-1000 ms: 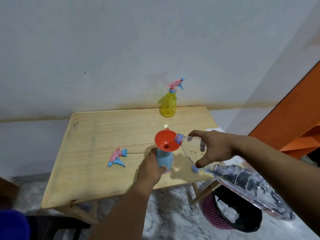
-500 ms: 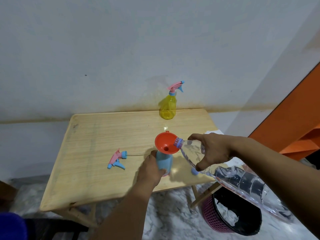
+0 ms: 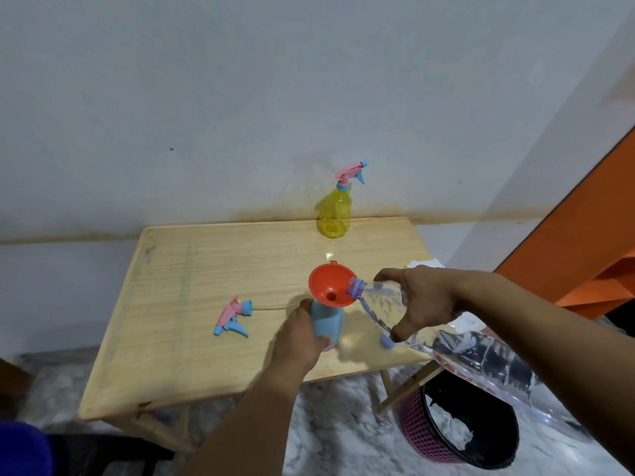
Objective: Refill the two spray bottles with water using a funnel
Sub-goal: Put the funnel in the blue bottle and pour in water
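Small wooden table [image 3: 206, 286] against a pale wall [image 3: 240, 97], marble-look floor below. Blue spray bottle [image 3: 326, 321] stands uncapped near the table's front edge, right of centre, orange funnel [image 3: 331, 285] seated in its neck. Left hand [image 3: 299, 341] wraps the bottle body from the near side, fingers curled round it; fingertips hidden behind the bottle. Right hand [image 3: 424, 300] grips a clear water bottle [image 3: 385, 304] near its shoulder, thumb under, fingers over, bottle tilted down-left with its open neck resting on the funnel's right rim. Can't make out a water stream or the fill level in the blue bottle. Lower part of the water bottle runs under the right forearm, outline blurred against the dark bin behind. Small blue cap [image 3: 386, 342] on the table just beside the right thumb, partly hidden. Detached pink-and-blue trigger head [image 3: 233, 316] lies left of the blue bottle, dip tube pointing toward it. Yellow spray bottle [image 3: 335, 214] with trigger head fitted stands at the back edge by the wall, well apart. Left half of the table is open. Pink mesh bin [image 3: 422, 438] with black liner on the floor off the front-right corner. Orange panel [image 3: 567, 252] at right, cut off by the frame.
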